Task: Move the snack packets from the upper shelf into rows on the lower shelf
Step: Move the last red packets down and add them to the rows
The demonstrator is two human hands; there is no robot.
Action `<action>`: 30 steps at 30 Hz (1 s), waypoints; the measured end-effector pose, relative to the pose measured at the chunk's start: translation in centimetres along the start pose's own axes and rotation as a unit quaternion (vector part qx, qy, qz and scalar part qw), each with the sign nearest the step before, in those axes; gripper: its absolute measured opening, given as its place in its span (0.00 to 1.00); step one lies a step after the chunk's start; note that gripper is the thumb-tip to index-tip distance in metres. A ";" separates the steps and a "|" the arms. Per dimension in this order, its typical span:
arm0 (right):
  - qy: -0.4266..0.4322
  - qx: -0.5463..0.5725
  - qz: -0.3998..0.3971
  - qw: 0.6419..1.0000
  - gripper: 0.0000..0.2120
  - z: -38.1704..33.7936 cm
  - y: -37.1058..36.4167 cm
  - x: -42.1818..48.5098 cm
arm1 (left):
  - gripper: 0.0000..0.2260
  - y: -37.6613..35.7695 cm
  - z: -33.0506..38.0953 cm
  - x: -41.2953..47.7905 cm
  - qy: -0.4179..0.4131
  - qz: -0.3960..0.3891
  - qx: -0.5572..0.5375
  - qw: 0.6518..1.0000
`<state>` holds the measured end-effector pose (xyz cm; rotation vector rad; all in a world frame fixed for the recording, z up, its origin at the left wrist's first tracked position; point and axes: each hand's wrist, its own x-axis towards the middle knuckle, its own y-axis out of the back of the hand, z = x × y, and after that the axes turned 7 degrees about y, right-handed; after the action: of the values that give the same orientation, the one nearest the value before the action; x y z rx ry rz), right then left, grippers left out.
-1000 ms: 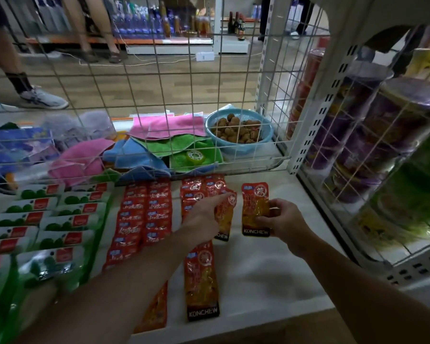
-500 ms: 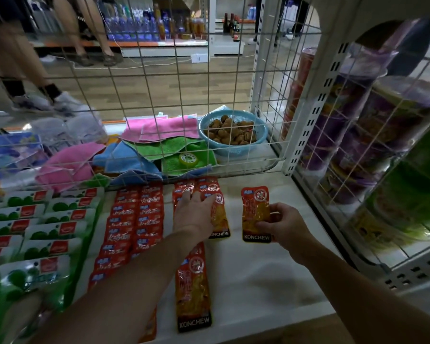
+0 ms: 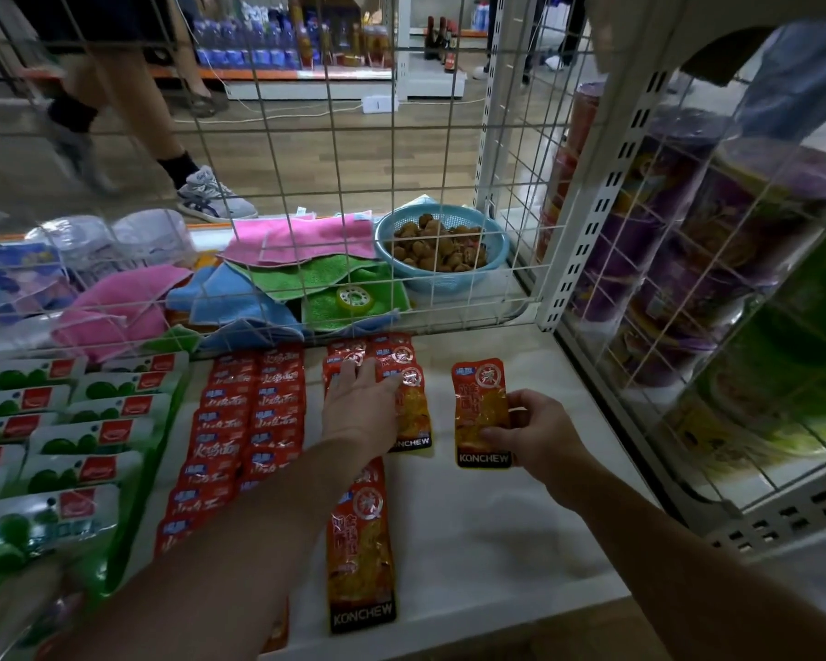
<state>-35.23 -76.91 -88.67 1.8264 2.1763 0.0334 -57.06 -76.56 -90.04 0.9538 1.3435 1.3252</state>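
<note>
On shelf, orange packet in pinching right hand; left hand flat on row.

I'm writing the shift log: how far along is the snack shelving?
Done: green packets and red packets lie in rows on the lower shelf. In hand: the left hand presses flat on the orange row while the right hand pinches a lone orange packet beside it. Left: the upper shelf is out of view, so how many remain is unclear.
</note>
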 end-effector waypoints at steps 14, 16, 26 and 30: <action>-0.062 -0.143 -0.007 0.988 0.15 -0.2 -7.5 1.5 | 0.27 1.5 -4.2 -1.1 -0.003 0.043 -0.097 0.994; -0.063 -0.178 -0.001 0.982 0.14 -0.4 -8.6 1.4 | 0.26 1.9 -5.6 -1.4 -0.006 0.054 -0.093 0.994; 0.014 -0.335 0.023 0.942 0.12 -0.7 -10.5 1.1 | 0.20 2.6 -9.3 -2.2 -0.008 0.084 -0.078 0.993; 0.025 -0.339 0.026 0.940 0.15 -0.6 -10.4 1.1 | 0.19 2.5 -9.4 -2.7 -0.010 0.102 -0.097 0.990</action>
<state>-45.51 -77.70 -90.48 1.4750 1.8130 0.7497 -65.89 -81.01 -87.94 0.9862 1.0992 1.5657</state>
